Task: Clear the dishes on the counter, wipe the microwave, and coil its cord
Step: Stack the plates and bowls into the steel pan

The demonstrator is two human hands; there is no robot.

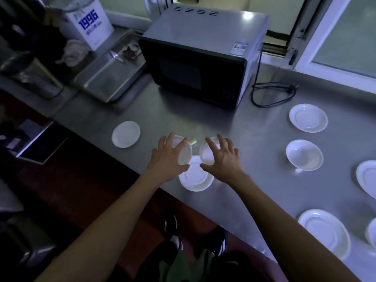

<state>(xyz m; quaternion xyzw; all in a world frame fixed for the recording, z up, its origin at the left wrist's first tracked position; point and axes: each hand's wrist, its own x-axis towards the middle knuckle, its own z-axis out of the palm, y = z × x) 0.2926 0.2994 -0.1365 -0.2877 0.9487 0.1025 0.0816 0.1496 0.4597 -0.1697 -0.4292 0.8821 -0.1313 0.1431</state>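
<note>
1. 2 small white bowls sit side by side at centre frame on the steel counter point(254, 139): the left bowl point(184, 151) and the right bowl point(207, 154). A white saucer point(195, 178) lies just below them at the counter's edge.
2. The left hand point(166, 161) spreads over the left bowl, fingers curled round its rim; the right hand point(221, 159) does likewise on the right bowl. Whether either bowl is lifted cannot be told.
3. To do this well, I would take a firm hold on each rim, lift straight up, then nest 1 bowl in the other over the saucer.
4. More white dishes lie at left centre and along the right side.
5. The microwave point(199, 58) stands at upper centre, its black cord point(272, 94) loose on the counter to its right.
</note>
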